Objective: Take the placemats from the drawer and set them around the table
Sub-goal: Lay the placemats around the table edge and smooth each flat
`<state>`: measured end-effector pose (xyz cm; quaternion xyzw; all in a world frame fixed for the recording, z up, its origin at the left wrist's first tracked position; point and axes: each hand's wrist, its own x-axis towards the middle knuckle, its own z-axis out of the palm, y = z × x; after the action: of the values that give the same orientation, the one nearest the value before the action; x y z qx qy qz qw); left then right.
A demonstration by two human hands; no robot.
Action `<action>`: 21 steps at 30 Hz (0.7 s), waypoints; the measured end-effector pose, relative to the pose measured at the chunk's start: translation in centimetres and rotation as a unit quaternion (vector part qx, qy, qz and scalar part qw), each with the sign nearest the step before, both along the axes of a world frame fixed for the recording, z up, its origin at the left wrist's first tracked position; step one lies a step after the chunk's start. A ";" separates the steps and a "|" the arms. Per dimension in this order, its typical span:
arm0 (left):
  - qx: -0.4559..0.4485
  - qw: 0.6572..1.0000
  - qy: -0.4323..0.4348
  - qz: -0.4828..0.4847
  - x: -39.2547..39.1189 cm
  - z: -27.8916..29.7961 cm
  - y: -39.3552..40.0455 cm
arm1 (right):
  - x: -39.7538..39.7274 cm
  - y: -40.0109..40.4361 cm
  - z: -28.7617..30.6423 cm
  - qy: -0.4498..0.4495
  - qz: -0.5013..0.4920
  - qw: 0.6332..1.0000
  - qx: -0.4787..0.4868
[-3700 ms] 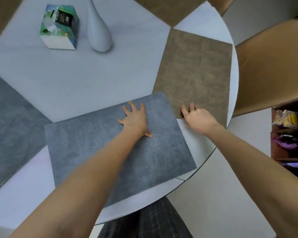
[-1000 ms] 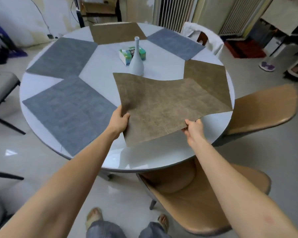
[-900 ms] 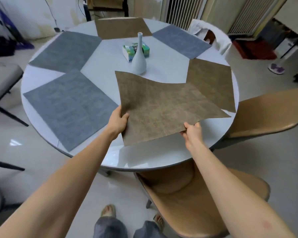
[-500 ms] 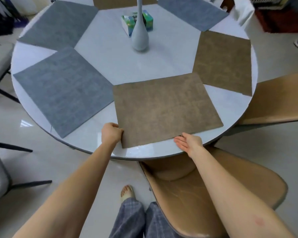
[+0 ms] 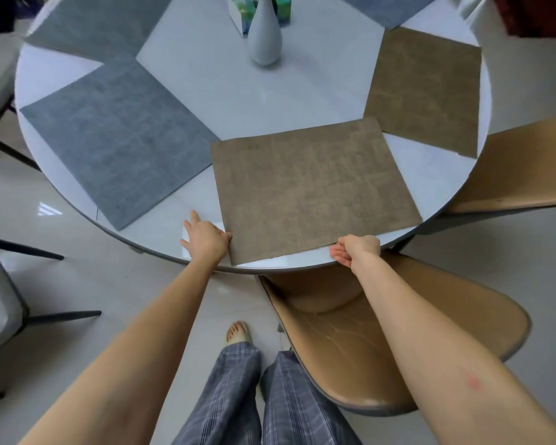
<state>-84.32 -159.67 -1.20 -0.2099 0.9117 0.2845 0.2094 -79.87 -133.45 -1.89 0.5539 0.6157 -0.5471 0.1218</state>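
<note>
1. The brown placemat (image 5: pixel 312 191) lies flat at the near edge of the round table (image 5: pixel 244 101).
2. The left hand (image 5: pixel 206 237) is on the table at the mat's left corner, fingers spread and relaxed, gripping nothing.
3. The right hand (image 5: pixel 355 250) is at the mat's near right edge, fingers curled; whether it pinches the mat, I cannot tell.
4. A grey placemat (image 5: pixel 116 139) sits left, another brown placemat (image 5: pixel 424 91) right, a vase (image 5: pixel 265 36) beyond.

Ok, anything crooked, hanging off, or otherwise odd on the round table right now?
The near brown rectangular placemat sits slightly skewed, its right corner reaching the white round table's rim. The left hand touches its left corner; the right hand is at its front edge. Nothing looks spilled or damaged.
</note>
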 end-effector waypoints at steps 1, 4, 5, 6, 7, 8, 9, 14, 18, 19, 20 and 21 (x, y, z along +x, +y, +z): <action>0.001 1.000 0.001 -0.002 0.0 0.0 -0.1 | 0.1 -0.1 0.0 -0.002 0.005 1.000 0.007; 0.002 1.000 -0.003 -0.008 -0.1 0.0 -0.3 | 0.2 -0.3 -0.1 -0.005 0.013 1.000 0.023; 0.003 1.000 -0.002 -0.009 -0.1 0.0 -0.3 | 0.2 -0.3 -0.2 -0.006 0.014 1.000 0.026; 0.003 1.000 -0.001 -0.010 0.0 0.0 -0.3 | 0.1 -0.4 -0.3 -0.006 0.014 0.999 0.030; 0.003 1.000 0.002 -0.010 0.0 0.0 -0.3 | 0.1 -0.5 -0.4 -0.005 0.014 0.999 0.036; 0.003 1.000 0.003 -0.010 0.0 0.0 -0.3 | 0.1 -0.6 -0.5 -0.003 0.013 0.999 0.042; 0.004 1.000 0.005 -0.010 -0.1 0.0 -0.4 | 0.1 -0.6 -0.5 -0.001 0.012 0.999 0.049; 0.004 1.000 0.014 -0.010 -0.2 -0.3 -0.6 | 0.1 -0.9 -0.8 -0.004 0.021 0.997 0.075; 0.006 1.000 0.020 -0.007 -0.2 -0.4 -0.7 | -0.1 -1.0 -0.9 -0.009 0.030 0.996 0.080; 0.008 1.000 0.021 -0.006 -0.2 -0.5 -0.7 | -0.2 -1.0 -0.9 -0.011 0.032 0.996 0.081; 0.008 1.000 0.022 -0.005 -0.2 -0.5 -0.8 | -0.2 -1.0 -1.0 -0.013 0.034 0.996 0.082; 0.010 1.000 0.025 -0.004 -0.2 -0.5 -0.8 | -0.3 -1.1 -1.0 -0.015 0.036 0.996 0.084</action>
<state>-84.52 -160.46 -1.67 -0.1973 0.9146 0.2974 0.1900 -80.14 -134.52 -2.93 0.5479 0.6768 -0.4806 0.1035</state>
